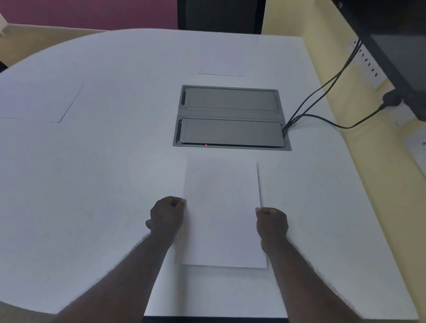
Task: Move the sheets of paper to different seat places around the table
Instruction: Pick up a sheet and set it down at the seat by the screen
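Observation:
A white sheet of paper (221,211) lies in front of me on the white table (101,190), its long side pointing away from me. My left hand (167,215) pinches its left edge and my right hand (272,224) pinches its right edge, both with fingers closed. A second sheet (29,99) lies flat at the table's left side. A third sheet (221,64) lies at the far side, beyond the cable box; only its near edge shows as a thin line.
A grey cable box (232,118) with two shut lids is set into the table's middle. Black cables (323,93) run from it to a wall socket on the right. A dark screen (417,50) hangs at the upper right. A black chair back (220,6) stands beyond the far edge.

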